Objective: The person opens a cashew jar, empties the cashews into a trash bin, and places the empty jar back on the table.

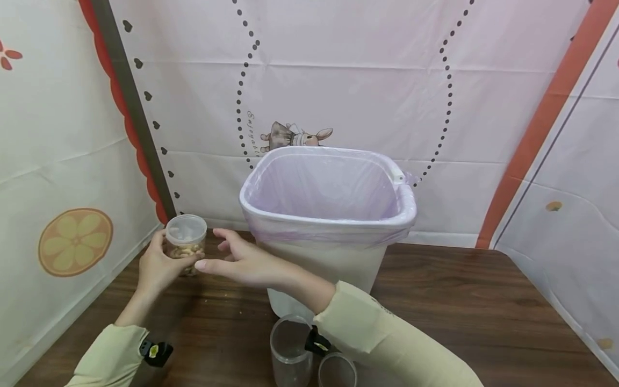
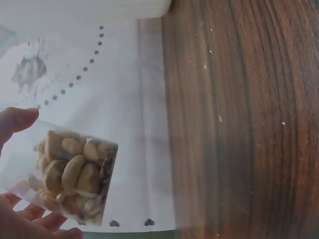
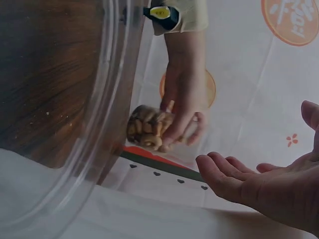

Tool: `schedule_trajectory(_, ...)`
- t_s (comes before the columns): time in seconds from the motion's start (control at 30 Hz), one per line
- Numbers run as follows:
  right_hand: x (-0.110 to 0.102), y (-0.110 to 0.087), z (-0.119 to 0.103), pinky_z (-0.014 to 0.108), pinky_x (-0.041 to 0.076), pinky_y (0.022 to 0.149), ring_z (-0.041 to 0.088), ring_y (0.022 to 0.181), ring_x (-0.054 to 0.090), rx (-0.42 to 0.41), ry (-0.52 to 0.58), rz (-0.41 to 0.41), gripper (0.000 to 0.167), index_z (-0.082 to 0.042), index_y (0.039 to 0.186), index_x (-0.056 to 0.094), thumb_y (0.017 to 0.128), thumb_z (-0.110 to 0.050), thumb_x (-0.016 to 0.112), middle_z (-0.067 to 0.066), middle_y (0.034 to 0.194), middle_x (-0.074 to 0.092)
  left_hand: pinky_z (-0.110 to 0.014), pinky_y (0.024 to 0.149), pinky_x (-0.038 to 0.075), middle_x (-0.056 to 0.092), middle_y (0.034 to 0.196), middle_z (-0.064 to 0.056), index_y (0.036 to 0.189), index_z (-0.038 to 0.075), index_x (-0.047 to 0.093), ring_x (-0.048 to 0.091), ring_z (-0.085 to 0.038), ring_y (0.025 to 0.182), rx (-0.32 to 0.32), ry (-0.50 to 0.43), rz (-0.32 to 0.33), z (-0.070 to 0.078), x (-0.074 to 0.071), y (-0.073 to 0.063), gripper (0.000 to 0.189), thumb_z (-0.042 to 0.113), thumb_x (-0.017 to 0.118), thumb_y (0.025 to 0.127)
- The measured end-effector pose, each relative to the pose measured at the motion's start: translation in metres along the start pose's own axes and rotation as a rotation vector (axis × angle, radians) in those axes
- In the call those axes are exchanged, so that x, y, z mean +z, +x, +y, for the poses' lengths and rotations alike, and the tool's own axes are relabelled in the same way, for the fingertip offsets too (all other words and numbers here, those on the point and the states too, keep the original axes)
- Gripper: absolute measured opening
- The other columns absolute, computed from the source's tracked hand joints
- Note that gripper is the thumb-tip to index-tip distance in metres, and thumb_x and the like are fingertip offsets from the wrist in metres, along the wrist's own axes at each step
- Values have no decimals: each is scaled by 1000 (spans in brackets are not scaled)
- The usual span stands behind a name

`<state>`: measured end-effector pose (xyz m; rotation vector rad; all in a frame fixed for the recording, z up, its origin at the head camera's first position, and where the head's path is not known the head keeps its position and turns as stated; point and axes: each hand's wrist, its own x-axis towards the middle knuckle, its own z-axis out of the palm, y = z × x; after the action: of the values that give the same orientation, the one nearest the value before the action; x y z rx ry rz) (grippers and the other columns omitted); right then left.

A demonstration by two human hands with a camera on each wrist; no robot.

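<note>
My left hand (image 1: 158, 264) grips a clear plastic jar (image 1: 186, 232) on the far left, its thumb and fingers around the wall. Cashew nuts (image 2: 75, 172) fill the lower part of the jar, as the left wrist view shows up close. Right beside the jar is my right hand (image 1: 249, 263), fingers spread and bent loosely, holding nothing. In the right wrist view that same hand (image 3: 269, 191) lies palm up across from the jar, with a gap between them.
A white trash bin (image 1: 329, 258) with a thin purple liner stands mid-table, behind my right forearm. Two clear containers, one tall (image 1: 292, 349) and one smaller (image 1: 337, 371), stand near the front edge. Small crumbs dot the wooden table (image 1: 450, 301). Printed cloth walls enclose it.
</note>
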<state>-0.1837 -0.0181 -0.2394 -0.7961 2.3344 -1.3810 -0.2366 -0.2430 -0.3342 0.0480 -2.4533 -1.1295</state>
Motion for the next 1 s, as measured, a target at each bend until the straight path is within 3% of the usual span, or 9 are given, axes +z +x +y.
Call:
schedule_trajectory(0.13,4,8,-4,21,43,84,14,109,51,-54,-27,11,71,-14,144,21,87,-33,58,10,129,45,-54,83,36,51,115,-29,126,-1,41,48,-41,105,85,-19,73,10,-2,-6,76,15,80,63)
schedule_trajectory(0.27,6,14,-7,20,39,91,14,119,43,-137,-66,27,72,-8,144,20,87,-30,58,11,136,40,-51,81,36,54,112,-26,124,-2,45,49,-37,101,182,-31,127,16,-3,-11,70,3,76,62)
schedule_trajectory(0.43,7,20,-8,22,34,97,11,122,40,-184,-131,72,68,-7,140,26,86,-31,59,8,135,43,-45,74,33,54,103,-21,120,-1,49,46,-27,93,302,-19,170,22,-5,-19,68,2,77,59)
schedule_trajectory(0.63,6,20,-5,24,31,101,13,126,36,-97,-108,105,77,-3,142,21,84,-33,62,10,140,37,-39,69,32,52,95,-14,120,4,53,41,-10,87,373,18,216,32,-11,-29,74,4,82,52)
schedule_trajectory(0.7,5,20,-3,23,34,98,12,122,41,-85,-79,106,73,-5,140,25,84,-33,62,8,135,43,-40,70,32,53,99,-16,120,4,54,43,-13,88,415,24,222,36,-13,-31,75,3,83,50)
schedule_trajectory(0.83,5,21,-1,21,43,84,9,104,53,-82,-60,97,61,-8,132,35,84,-34,63,4,115,56,-50,74,35,53,107,-21,116,3,56,48,-32,96,515,50,219,42,-16,-35,75,3,84,46)
schedule_trajectory(1.0,9,19,-2,22,46,73,9,91,55,-32,-108,154,63,-6,129,38,83,-42,62,4,105,57,-63,96,25,54,109,-19,115,6,58,46,-43,104,590,79,214,48,-20,-39,73,4,83,47)
